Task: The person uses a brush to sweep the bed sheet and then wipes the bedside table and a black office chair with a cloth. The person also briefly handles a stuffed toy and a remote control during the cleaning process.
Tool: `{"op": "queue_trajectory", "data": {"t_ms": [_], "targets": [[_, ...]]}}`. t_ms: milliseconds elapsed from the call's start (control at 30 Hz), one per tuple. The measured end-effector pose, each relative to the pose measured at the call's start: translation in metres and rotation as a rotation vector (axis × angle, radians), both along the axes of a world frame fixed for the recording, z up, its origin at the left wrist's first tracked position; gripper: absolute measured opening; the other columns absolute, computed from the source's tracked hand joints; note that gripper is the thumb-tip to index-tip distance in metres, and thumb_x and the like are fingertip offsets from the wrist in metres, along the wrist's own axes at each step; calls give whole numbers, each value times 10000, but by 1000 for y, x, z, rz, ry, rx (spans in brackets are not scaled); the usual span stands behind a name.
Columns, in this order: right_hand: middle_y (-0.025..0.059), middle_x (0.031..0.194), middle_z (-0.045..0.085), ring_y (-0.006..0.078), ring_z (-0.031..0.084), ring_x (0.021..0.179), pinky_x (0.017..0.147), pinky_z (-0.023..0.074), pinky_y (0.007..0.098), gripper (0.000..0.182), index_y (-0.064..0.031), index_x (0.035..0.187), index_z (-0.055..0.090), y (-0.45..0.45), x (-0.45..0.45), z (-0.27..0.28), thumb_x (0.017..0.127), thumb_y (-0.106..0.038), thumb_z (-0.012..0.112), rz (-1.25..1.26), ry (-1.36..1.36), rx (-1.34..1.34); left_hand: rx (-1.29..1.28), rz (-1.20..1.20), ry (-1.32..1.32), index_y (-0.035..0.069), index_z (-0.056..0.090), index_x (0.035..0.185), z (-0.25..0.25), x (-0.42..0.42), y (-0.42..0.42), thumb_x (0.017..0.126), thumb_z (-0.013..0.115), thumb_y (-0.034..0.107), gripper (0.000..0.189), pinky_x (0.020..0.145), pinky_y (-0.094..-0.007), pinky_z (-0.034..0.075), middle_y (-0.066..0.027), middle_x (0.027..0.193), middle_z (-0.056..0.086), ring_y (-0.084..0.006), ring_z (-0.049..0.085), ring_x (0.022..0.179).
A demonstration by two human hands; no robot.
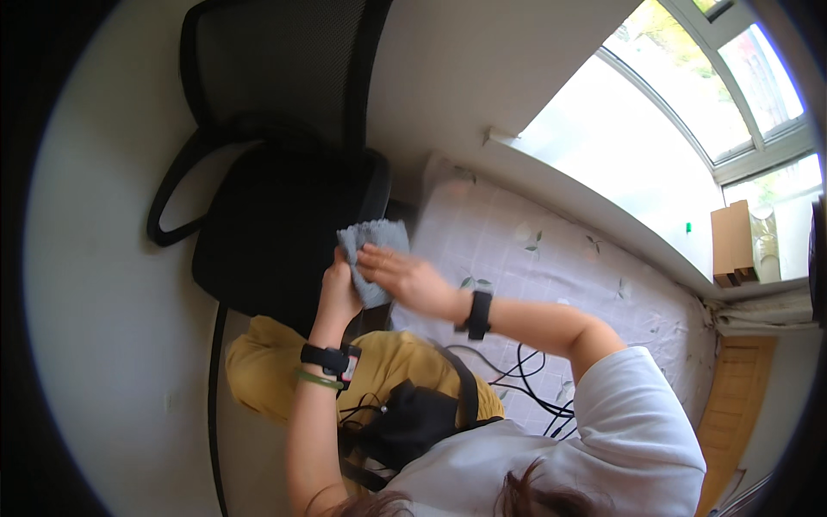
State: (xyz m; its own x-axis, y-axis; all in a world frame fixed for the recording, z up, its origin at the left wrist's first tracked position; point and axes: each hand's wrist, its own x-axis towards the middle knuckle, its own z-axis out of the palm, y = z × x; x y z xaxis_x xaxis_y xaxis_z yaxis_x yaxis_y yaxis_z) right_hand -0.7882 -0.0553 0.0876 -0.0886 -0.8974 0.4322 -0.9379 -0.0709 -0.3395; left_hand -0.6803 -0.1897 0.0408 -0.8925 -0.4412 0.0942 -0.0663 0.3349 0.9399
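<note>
A folded grey-blue cloth [373,291] lies between my hands, above my lap and beside the seat of a black office chair [278,220]. My left hand [341,281] grips the cloth's near left edge, its fingers mostly hidden behind the fabric. Across the top of the cloth lies my right hand [407,278], palm down and slightly blurred, with its fingers extended; whether it grips the fabric does not show. Both wrists carry black straps, and the left one also has a green bangle.
A bed or table with a floral cover [504,226] stands to the right, with black cables [530,381] on it. Beyond it is a windowsill [614,174] holding a cardboard box [732,239]. A black pouch [413,413] rests at my waist.
</note>
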Motion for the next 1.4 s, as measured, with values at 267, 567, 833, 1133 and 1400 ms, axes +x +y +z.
{"op": "queue_trajectory", "data": {"t_ms": [267, 567, 833, 1133, 1400], "targets": [[140, 1175, 548, 293, 442, 1194, 1026, 327, 422, 504, -17, 1053, 582, -38, -84, -11, 596, 150, 451, -306, -57, -53, -174, 68, -367, -37, 371, 1202, 42, -4, 9, 691, 691, 217, 654, 796, -410, 483, -288, 955, 590, -415, 576, 935], [163, 1150, 560, 328, 483, 1144, 975, 403, 391, 484, 3, 1031, 575, 35, -10, 17, 584, 160, 474, 26, -399, 144, -192, 36, -385, -7, 405, 1145, 42, -9, 12, 707, 687, 176, 552, 732, -443, 491, -291, 899, 594, -428, 580, 878], [146, 1208, 518, 323, 507, 1086, 930, 409, 386, 512, -92, 1170, 539, 151, -195, 46, 703, 116, 520, -1129, 11, -647, -228, 46, -314, -3, 363, 1170, 36, -8, 13, 709, 673, 157, 578, 726, -435, 490, -280, 916, 593, -427, 586, 876], [74, 1369, 398, 254, 317, 1296, 1054, 221, 476, 452, -210, 1288, 456, 163, -270, -8, 869, -373, 505, -1003, 261, 161, -233, 51, -442, 7, 357, 1182, 42, -3, 7, 714, 659, 134, 571, 773, -424, 480, -252, 957, 594, -403, 585, 902], [63, 1472, 222, 229, 130, 1373, 1077, 87, 507, 650, -217, 1386, 323, 375, -305, -16, 888, -618, 205, -1752, -106, 385, -171, 40, -404, 17, 377, 1155, 54, -7, 13, 711, 642, 78, 521, 749, -376, 494, -169, 898, 625, -317, 624, 852]]}}
